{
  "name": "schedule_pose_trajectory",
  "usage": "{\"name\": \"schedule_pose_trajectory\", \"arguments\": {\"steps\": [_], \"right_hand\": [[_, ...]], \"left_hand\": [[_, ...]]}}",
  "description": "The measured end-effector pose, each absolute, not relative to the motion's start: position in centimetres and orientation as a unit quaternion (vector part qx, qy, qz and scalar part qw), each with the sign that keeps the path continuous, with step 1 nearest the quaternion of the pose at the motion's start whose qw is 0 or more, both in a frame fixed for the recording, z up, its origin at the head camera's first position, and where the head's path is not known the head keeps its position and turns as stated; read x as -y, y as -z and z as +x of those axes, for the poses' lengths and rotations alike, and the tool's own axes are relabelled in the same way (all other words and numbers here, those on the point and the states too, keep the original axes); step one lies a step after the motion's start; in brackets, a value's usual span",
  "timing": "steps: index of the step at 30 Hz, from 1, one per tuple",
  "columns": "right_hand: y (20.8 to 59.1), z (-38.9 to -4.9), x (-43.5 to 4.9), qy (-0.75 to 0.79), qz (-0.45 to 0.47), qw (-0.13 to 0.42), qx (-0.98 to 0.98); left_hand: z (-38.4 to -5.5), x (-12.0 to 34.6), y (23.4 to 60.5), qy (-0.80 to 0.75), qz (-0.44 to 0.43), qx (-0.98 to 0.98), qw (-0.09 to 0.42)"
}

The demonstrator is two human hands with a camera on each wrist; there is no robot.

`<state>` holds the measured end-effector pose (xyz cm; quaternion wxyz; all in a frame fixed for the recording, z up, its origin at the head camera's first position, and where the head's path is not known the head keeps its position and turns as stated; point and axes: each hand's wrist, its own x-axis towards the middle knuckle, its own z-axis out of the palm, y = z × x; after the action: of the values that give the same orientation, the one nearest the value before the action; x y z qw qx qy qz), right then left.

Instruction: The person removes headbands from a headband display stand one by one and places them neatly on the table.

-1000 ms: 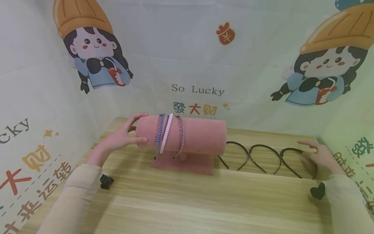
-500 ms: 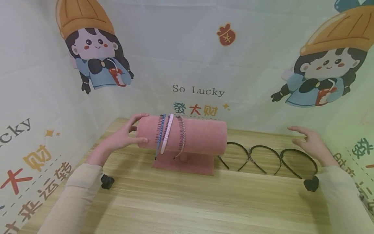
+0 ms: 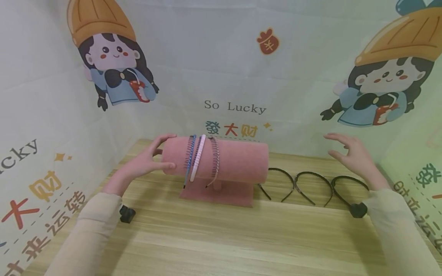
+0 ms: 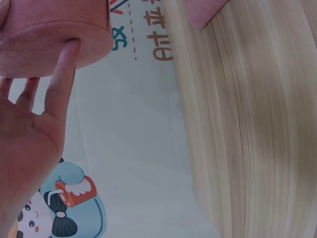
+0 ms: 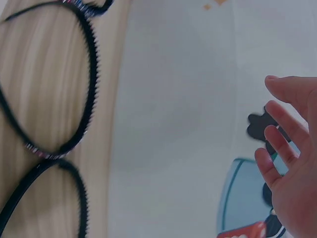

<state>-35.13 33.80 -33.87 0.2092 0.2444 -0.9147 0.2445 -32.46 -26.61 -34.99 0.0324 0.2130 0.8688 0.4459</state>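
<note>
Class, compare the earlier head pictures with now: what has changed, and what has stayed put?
The right hand has moved left and up the head view, away from the rightmost black headband, and holds nothing. The left hand stays on the pink roll; the roll's three headbands look unmoved.

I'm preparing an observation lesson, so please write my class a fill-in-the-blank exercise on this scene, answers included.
The display roll carries ____ headbands. The left hand grips the roll's ____ end in the head view. There, the dark headbands on the table lie to the ____ of the roll. The right hand holds ____.

Missing words: three; left; right; nothing.
</note>
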Motion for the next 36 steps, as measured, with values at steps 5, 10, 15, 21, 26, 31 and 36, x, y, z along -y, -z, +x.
{"name": "schedule_pose_trajectory", "arguments": {"steps": [5,10,15,21,26,31,36], "right_hand": [[32.3,-34.4,-31.4,-0.245,0.252,0.226,0.909],[31.2,-33.7,-29.3,-0.246,0.26,0.251,0.899],[30.2,-32.8,-27.1,-0.254,0.271,0.262,0.891],[29.2,-32.1,-24.5,-0.262,0.296,0.272,0.877],[28.5,-31.7,-22.7,-0.284,0.309,0.266,0.868],[27.9,-31.5,-21.0,-0.294,0.323,0.263,0.86],[27.5,-31.1,-19.6,-0.302,0.335,0.264,0.853]], "left_hand": [[-32.5,26.6,35.0,-0.444,0.213,-0.87,0.033],[-32.4,26.5,35.0,-0.441,0.207,-0.873,0.034],[-32.4,26.5,35.0,-0.441,0.209,-0.872,0.032],[-32.4,26.6,35.0,-0.444,0.212,-0.87,0.031],[-32.5,26.6,35.1,-0.443,0.216,-0.87,0.03],[-32.5,26.6,35.2,-0.441,0.214,-0.871,0.029],[-32.5,26.6,35.2,-0.443,0.217,-0.869,0.028]]}}
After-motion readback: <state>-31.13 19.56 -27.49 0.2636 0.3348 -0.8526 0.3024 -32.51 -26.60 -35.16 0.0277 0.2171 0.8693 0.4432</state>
